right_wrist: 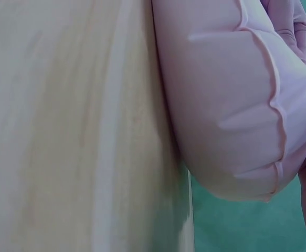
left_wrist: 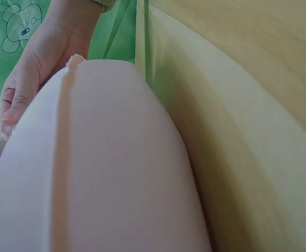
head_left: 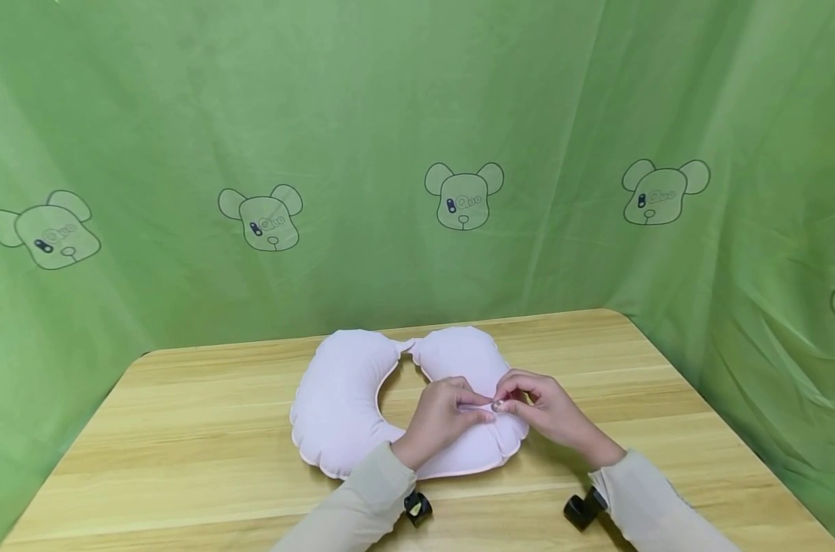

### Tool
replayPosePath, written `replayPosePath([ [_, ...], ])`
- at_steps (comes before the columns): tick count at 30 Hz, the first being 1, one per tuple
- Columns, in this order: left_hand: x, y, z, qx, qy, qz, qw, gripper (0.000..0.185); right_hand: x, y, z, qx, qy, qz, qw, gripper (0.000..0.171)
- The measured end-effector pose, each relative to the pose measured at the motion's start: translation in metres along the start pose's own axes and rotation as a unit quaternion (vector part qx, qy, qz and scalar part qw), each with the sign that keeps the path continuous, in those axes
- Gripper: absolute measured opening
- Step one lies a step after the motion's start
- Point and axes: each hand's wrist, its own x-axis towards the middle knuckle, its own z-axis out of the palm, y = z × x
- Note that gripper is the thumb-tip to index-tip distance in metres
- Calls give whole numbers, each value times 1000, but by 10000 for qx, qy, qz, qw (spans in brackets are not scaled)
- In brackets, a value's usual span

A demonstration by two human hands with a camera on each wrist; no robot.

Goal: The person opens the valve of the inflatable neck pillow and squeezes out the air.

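A pale pink U-shaped inflated neck pillow [head_left: 341,399] lies on the table, its two ends pointing away from me and nearly meeting. On the right part of its upper face, my left hand [head_left: 438,418] pinches the pillow with thumb and forefinger. My right hand [head_left: 544,406] meets it there, fingertips pinching a small clear ridged piece [left_wrist: 9,128], which looks like the air valve. The left wrist view shows the pillow's seamed side [left_wrist: 126,152] filling much of the frame, with the right hand beyond. Puckered seams [right_wrist: 276,100] show in the right wrist view. The fingers partly hide the small piece.
The wood-grain table [head_left: 182,445] stands against a green curtain [head_left: 362,92] printed with bear heads, which also runs along the right side. Black wrist devices sit below both sleeves, one by the left sleeve [head_left: 362,502] and one by the right sleeve [head_left: 655,506].
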Motion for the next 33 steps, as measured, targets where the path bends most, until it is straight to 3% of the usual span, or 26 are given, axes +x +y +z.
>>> replayPosePath([
  [9, -3, 1, 0, 176, 268, 85, 9994, 12, -2, -1, 4, 201, 115, 219, 9995, 17],
  [19, -1, -1, 0, 197, 372, 122, 9990, 9, -2, 0, 5, 409, 158, 133, 9990, 18],
  [29, -1, 1, -1, 210, 524, -53, 9984, 9, -1, -5, 10, 376, 589, 293, 9971, 15],
  [33, -1, 2, -1, 299, 547, -99, 9980, 10, 2, -12, 12, 232, 768, 595, 9950, 12],
])
